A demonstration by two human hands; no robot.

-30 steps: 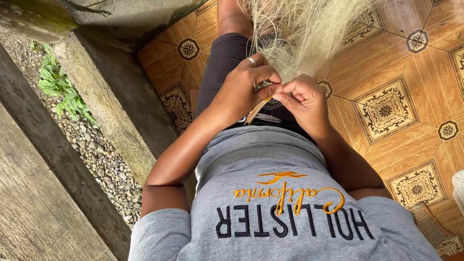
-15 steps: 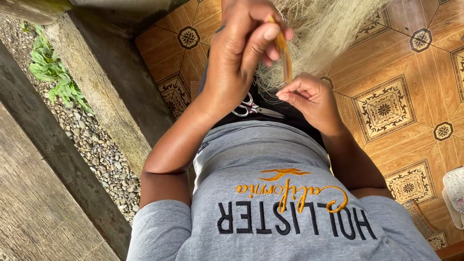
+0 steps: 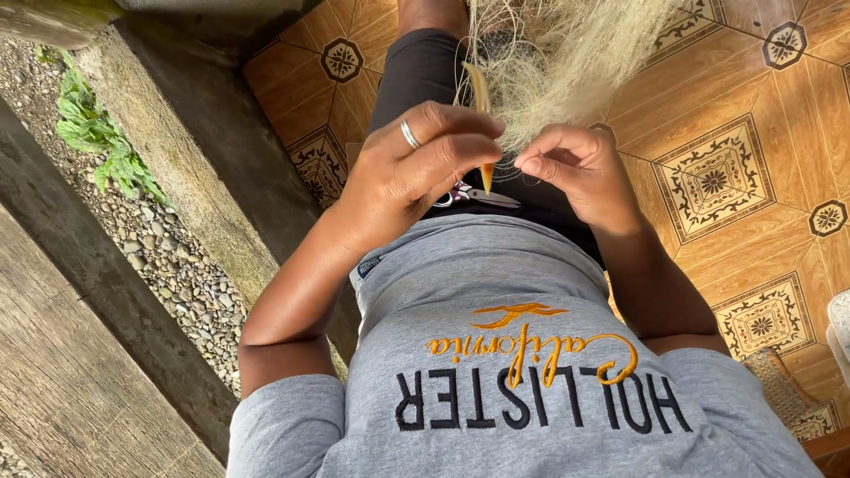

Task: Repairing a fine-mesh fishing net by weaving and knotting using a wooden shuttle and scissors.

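Wooden needle [image 3: 482,133] pinched between left hand's [image 3: 412,173] fingers [image 3: 460,142].

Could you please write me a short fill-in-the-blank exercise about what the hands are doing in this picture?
1. The left hand pinches a slim yellowish ____-shaped tool.
2. The right hand pinches fine strands of the pale ____ bundle.
3. A ring sits on the ____ hand.
4. Small scissors lie on the person's ____.

Missing words: needle; fibre; left; lap
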